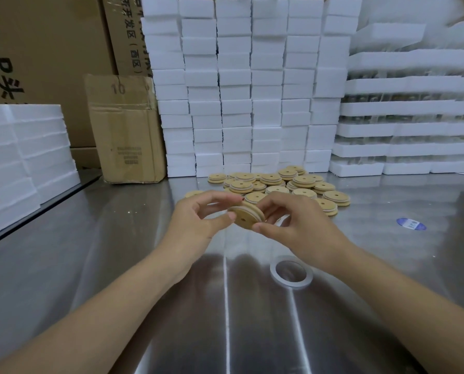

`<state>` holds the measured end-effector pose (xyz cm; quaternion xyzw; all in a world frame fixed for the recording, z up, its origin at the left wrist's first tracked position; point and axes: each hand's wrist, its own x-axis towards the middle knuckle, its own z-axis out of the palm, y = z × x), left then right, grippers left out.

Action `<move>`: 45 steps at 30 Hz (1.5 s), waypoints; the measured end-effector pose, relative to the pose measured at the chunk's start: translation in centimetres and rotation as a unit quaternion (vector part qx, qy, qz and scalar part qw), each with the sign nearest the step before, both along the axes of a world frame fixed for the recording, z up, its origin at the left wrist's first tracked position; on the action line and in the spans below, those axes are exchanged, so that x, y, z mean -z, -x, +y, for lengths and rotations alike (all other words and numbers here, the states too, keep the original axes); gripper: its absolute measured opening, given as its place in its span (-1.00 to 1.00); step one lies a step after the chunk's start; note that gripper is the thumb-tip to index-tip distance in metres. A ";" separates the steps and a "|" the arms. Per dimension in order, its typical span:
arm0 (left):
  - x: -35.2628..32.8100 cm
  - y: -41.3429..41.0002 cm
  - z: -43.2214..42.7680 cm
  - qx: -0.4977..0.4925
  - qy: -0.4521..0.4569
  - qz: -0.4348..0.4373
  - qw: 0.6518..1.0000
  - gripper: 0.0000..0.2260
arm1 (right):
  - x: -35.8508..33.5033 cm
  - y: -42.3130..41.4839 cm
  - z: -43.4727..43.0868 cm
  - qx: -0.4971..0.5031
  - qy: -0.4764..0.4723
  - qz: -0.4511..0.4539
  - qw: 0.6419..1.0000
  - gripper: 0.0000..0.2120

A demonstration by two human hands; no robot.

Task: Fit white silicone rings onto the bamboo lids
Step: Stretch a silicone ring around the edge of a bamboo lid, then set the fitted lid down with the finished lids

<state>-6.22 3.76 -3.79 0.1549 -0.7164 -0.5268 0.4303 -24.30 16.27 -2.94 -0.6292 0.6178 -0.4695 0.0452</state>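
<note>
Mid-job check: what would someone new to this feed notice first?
At centre frame the left hand and right hand pinch one bamboo lid, tilted on edge above the steel table. Just behind them lies a loose pile of lids, backed by a tall wall of white foam blocks. One white silicone ring lies flat on the table beside the right forearm.

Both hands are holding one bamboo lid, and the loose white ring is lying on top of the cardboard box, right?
Not quite. In the head view the loose white ring lies flat on the steel table, beside the right wrist. The left hand and right hand do hold one bamboo lid.
</note>
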 end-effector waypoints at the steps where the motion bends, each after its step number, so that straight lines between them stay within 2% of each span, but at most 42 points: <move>1: 0.0 0.1 0.1 -0.011 0.011 0.009 1.000 -0.76 | 0.0 0.1 0.0 0.005 0.004 0.000 1.000 -0.82; 5: -0.1 0.2 0.4 -0.051 0.074 0.015 0.996 -0.77 | 0.1 0.0 0.0 0.026 0.023 0.014 0.999 -0.80; 8: 0.0 0.2 0.3 -0.057 0.073 0.005 0.996 -0.82 | 0.0 -0.1 0.0 0.042 0.058 0.028 0.997 -0.77; 10: 0.0 0.3 0.2 -0.062 0.026 0.014 0.998 -0.87 | -0.1 0.0 0.1 0.040 0.067 0.023 0.997 -0.64; 12: -0.1 0.2 0.4 -0.046 -0.059 0.023 0.997 -0.90 | -0.1 0.0 0.2 0.017 0.050 0.025 0.998 -0.39; 14: 0.0 0.2 0.5 -0.014 -0.141 0.020 0.990 -0.83 | 0.1 0.0 0.2 -0.008 0.029 0.050 0.998 -0.22; 15: 0.1 0.2 0.5 -0.004 -0.165 0.012 0.986 -0.80 | 0.4 0.1 0.1 -0.006 0.024 0.068 0.997 -0.21; 18: 0.5 0.3 0.7 0.015 -0.199 -0.017 0.980 -0.81 | 0.9 0.5 -0.3 0.034 0.022 0.107 0.993 -0.32; 22: 0.8 0.8 0.6 -0.009 -0.211 -0.025 0.977 -0.87 | 1.6 2.8 -0.5 0.110 -0.042 0.123 0.985 -0.37; 29: 1.2 0.9 0.2 -0.045 -0.208 -0.038 0.976 -0.94 | 2.2 8.9 0.7 0.317 -0.133 0.130 0.930 -0.33; 33: 1.2 1.0 0.3 -0.052 -0.200 -0.047 0.977 -0.92 | 2.9 9.2 0.2 0.320 -0.193 0.138 0.917 -0.37; 35: 1.2 1.0 0.2 -0.056 -0.203 -0.046 0.977 -0.91 | 2.7 9.1 0.1 0.325 -0.168 0.134 0.921 -0.36; 38: 1.2 1.0 0.1 -0.060 -0.203 -0.044 0.976 -0.90 | 2.3 8.8 0.2 0.339 -0.103 0.142 0.924 -0.49; 40: 1.3 1.0 0.2 -0.062 -0.198 -0.045 0.977 -0.91 | 2.2 8.6 0.2 0.321 -0.102 0.149 0.930 -0.54; 43: 1.4 1.1 0.0 -0.088 -0.173 -0.049 0.980 -0.88 | 2.5 8.1 -0.1 0.262 -0.165 0.154 0.938 -0.43; 45: 1.6 1.2 -0.2 -0.130 -0.108 -0.070 0.983 -0.87 | 2.7 7.9 -0.2 0.241 -0.178 0.156 0.941 -0.39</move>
